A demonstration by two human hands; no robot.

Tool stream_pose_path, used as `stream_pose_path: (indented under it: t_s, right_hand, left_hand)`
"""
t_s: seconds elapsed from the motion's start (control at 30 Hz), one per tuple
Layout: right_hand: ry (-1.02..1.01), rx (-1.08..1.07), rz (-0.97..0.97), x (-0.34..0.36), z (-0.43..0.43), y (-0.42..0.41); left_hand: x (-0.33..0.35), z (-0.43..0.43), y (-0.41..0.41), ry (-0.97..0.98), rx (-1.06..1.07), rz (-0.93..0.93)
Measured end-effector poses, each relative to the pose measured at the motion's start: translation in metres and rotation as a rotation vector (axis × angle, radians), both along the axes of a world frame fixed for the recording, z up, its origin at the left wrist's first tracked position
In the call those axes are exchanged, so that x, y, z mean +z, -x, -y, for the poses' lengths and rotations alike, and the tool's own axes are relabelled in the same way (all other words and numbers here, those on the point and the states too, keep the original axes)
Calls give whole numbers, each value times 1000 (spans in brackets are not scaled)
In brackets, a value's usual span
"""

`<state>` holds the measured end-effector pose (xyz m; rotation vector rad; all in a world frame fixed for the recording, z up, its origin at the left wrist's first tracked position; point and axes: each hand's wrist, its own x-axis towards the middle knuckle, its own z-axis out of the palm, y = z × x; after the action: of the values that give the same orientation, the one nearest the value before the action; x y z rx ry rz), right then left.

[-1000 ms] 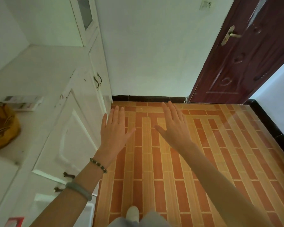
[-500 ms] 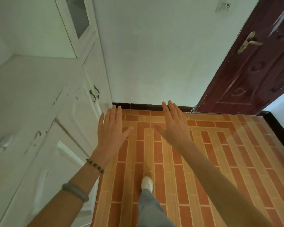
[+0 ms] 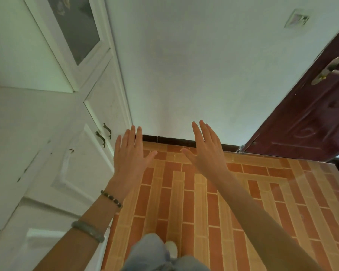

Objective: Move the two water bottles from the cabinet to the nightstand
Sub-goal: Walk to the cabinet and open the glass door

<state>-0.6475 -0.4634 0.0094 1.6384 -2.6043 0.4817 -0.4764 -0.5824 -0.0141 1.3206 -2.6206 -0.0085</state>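
Note:
A white cabinet (image 3: 47, 153) fills the left side, with closed lower doors, dark metal handles (image 3: 104, 133) and a glass-paned upper door (image 3: 74, 28). No water bottle or nightstand shows in the head view. My left hand (image 3: 130, 157) is stretched out flat, fingers apart, holding nothing, just right of the cabinet's doors. My right hand (image 3: 206, 151) is held out the same way over the floor, palm down and holding nothing.
A white wall (image 3: 194, 75) stands straight ahead with a black skirting (image 3: 174, 141). A dark red door (image 3: 309, 118) with a metal lever handle (image 3: 329, 70) is at the right. Orange brick-pattern tiles (image 3: 184, 202) cover the floor; my leg and white shoe (image 3: 171, 249) show below.
The view has moved forward and tilted up: the wall and door are nearer, and the yellow bag and cabinet top have left the frame. Both hands stay outstretched and empty.

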Motion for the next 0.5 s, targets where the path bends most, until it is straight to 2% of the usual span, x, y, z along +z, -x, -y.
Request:
stream_pose_path:
  t_s: [0.27, 0.5]
  right_hand:
    - [-13, 56, 23, -15, 73, 52]
    - [-4, 65, -1, -24, 178, 106]
  left_hand:
    - [-21, 72, 48, -44, 37, -51]
    - [-20, 174, 116, 0, 20, -73]
